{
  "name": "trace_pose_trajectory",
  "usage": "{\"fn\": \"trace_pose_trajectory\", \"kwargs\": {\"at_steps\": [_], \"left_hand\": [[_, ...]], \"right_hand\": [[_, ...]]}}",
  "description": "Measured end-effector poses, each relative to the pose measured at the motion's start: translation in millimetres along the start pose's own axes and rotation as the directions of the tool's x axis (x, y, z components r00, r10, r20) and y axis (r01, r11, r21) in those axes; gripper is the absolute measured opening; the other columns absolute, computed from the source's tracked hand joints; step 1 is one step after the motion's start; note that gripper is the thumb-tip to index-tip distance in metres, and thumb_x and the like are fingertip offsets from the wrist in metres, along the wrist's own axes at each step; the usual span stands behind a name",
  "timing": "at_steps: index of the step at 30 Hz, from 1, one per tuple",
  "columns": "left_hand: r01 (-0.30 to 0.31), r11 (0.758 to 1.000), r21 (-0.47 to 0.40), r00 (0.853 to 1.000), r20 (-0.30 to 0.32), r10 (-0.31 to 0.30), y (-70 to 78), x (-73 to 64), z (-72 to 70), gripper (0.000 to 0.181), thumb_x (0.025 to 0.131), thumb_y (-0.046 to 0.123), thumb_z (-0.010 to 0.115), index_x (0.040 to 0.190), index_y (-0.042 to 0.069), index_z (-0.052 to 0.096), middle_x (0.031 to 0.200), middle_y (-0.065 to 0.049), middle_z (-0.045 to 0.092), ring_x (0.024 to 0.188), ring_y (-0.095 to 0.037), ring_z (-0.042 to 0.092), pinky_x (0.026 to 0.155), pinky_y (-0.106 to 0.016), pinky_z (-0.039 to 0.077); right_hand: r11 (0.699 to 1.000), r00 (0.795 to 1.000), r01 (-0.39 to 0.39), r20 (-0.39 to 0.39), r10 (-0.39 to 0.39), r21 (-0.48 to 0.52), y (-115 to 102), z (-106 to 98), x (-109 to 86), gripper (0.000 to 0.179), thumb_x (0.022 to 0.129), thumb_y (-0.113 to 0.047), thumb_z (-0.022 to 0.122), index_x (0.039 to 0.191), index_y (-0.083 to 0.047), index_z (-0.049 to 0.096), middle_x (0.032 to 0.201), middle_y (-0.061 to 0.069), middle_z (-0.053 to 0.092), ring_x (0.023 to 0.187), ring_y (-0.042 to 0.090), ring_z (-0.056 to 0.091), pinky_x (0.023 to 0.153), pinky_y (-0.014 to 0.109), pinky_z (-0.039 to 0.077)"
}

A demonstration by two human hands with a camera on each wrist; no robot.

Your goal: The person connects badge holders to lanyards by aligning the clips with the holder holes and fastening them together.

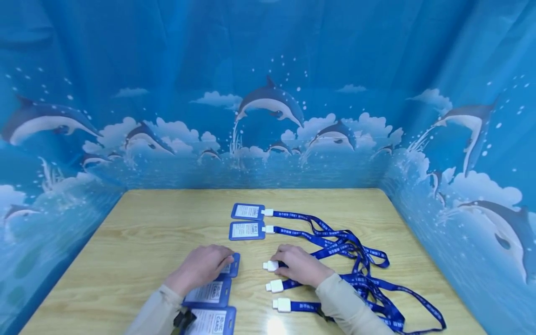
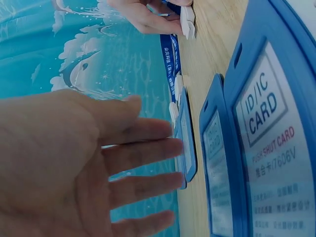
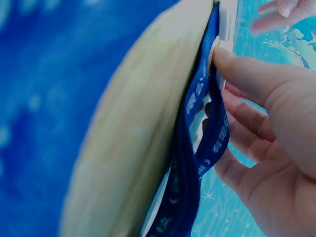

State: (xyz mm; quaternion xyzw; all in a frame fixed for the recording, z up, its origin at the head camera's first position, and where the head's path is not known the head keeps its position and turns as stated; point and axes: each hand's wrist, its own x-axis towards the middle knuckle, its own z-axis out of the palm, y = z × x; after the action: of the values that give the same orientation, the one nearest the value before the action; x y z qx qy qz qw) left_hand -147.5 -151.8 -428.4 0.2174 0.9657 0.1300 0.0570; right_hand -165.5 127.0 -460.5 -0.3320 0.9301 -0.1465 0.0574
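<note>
My left hand [image 1: 205, 264] is over a blue badge holder [image 1: 236, 266], covering much of it. Its fingers [image 2: 148, 148] are extended and apart in the left wrist view. To the right, my right hand [image 1: 302, 266] pinches the white plastic clip [image 1: 270, 265] of a blue lanyard between thumb and fingers. That clip [image 2: 187, 22] also shows at the top of the left wrist view. White-printed lanyard strap [image 3: 185, 148] hangs by the right palm. Two more blue badge holders [image 1: 209, 294] lie nearer me, below my left hand, each with a white ID card inside.
Farther back, two badge holders [image 1: 247, 230] are joined to lanyard clips [image 1: 269, 229]. Two loose clips [image 1: 275, 286] lie nearer me. Tangled blue straps [image 1: 360, 279] spread over the right of the wooden table [image 1: 138, 232]. A dolphin-print curtain [image 1: 188, 56] surrounds the back and sides.
</note>
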Motion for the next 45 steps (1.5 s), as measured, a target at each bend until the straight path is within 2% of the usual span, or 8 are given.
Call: {"fn": "trace_pose_trajectory", "kwargs": {"at_steps": [3, 6, 10, 12, 15, 26, 40, 45], "left_hand": [[0.045, 0.999, 0.004, 0.997, 0.069, -0.046, 0.3, -2.6, 0.4, 0.029, 0.101, 0.033, 0.062, 0.118, 0.013, 0.073, 0.118, -0.007, 0.074, 0.111, -0.026, 0.069, 0.099, -0.05, 0.056], [0.055, 0.998, 0.01, 0.993, 0.101, -0.056, -1.0, -6.0, 0.0, 0.022, 0.098, 0.036, 0.066, 0.1, 0.017, 0.076, 0.102, -0.001, 0.074, 0.095, -0.019, 0.07, 0.09, -0.046, 0.059], [0.052, 0.999, 0.006, 0.992, 0.119, -0.052, -2.8, -9.7, -1.4, 0.023, 0.095, 0.04, 0.068, 0.091, 0.018, 0.075, 0.104, -0.002, 0.073, 0.096, -0.022, 0.069, 0.091, -0.049, 0.058], [0.041, 0.999, 0.004, 0.991, 0.128, -0.042, -3.6, -10.7, -1.6, 0.026, 0.095, 0.04, 0.068, 0.1, 0.015, 0.077, 0.12, -0.007, 0.072, 0.111, -0.03, 0.067, 0.1, -0.053, 0.054], [0.027, 1.0, -0.007, 0.991, 0.132, -0.026, -4.5, -11.9, -1.7, 0.032, 0.095, 0.039, 0.068, 0.11, 0.012, 0.076, 0.13, -0.012, 0.068, 0.121, -0.035, 0.063, 0.105, -0.056, 0.05], [-0.013, 1.0, -0.001, 0.991, 0.136, 0.013, -2.0, -11.9, -0.5, 0.038, 0.094, 0.039, 0.069, 0.117, 0.009, 0.074, 0.136, -0.015, 0.064, 0.125, -0.039, 0.06, 0.107, -0.058, 0.048], [0.019, 0.998, 0.058, 0.983, 0.182, -0.029, 7.1, -8.7, 1.8, 0.044, 0.094, 0.045, 0.067, 0.126, 0.015, 0.071, 0.147, -0.009, 0.057, 0.134, -0.037, 0.053, 0.107, -0.06, 0.048], [0.005, 0.998, 0.064, 0.982, 0.186, -0.017, 9.4, -7.9, 4.0, 0.047, 0.095, 0.046, 0.066, 0.129, 0.015, 0.069, 0.148, -0.008, 0.056, 0.135, -0.037, 0.052, 0.108, -0.06, 0.047]], "right_hand": [[0.999, 0.999, -0.037, 0.004, 0.037, 0.011, -0.7, 0.0, -0.3, 0.033, 0.092, -0.029, 0.075, 0.121, -0.014, 0.072, 0.108, -0.004, 0.068, 0.097, 0.008, 0.064, 0.088, 0.028, 0.058], [0.997, 0.998, -0.062, -0.001, 0.062, 0.034, -0.7, -2.8, 0.1, 0.034, 0.093, -0.029, 0.074, 0.123, -0.014, 0.071, 0.113, -0.003, 0.07, 0.101, 0.01, 0.066, 0.091, 0.03, 0.058], [0.996, 0.997, -0.074, -0.022, 0.075, 0.052, -0.1, -7.9, 1.1, 0.034, 0.094, -0.027, 0.073, 0.124, -0.013, 0.07, 0.118, 0.001, 0.071, 0.106, 0.014, 0.067, 0.093, 0.033, 0.059], [0.996, 0.996, -0.074, -0.036, 0.076, 0.045, 0.5, -9.1, 1.2, 0.034, 0.094, -0.027, 0.073, 0.125, -0.012, 0.07, 0.12, 0.003, 0.071, 0.108, 0.016, 0.067, 0.094, 0.035, 0.059], [0.998, 0.996, -0.059, -0.062, 0.061, 0.033, 1.4, -9.2, 0.9, 0.034, 0.094, -0.026, 0.073, 0.124, -0.011, 0.07, 0.119, 0.004, 0.071, 0.106, 0.017, 0.067, 0.093, 0.036, 0.059], [1.0, 0.994, -0.02, -0.103, 0.021, 0.014, 4.1, -9.6, 3.4, 0.032, 0.093, -0.022, 0.073, 0.123, -0.011, 0.072, 0.114, 0.002, 0.071, 0.101, 0.013, 0.067, 0.088, 0.031, 0.06], [1.0, 0.994, -0.023, -0.105, 0.023, 0.003, 5.3, -9.1, 4.5, 0.032, 0.092, -0.022, 0.074, 0.123, -0.012, 0.072, 0.109, -0.002, 0.07, 0.094, 0.007, 0.064, 0.083, 0.024, 0.058], [1.0, 0.994, -0.026, -0.104, 0.027, 0.011, 4.6, -9.4, 5.3, 0.031, 0.092, -0.021, 0.074, 0.122, -0.012, 0.073, 0.108, -0.002, 0.069, 0.094, 0.007, 0.064, 0.083, 0.024, 0.058]]}}
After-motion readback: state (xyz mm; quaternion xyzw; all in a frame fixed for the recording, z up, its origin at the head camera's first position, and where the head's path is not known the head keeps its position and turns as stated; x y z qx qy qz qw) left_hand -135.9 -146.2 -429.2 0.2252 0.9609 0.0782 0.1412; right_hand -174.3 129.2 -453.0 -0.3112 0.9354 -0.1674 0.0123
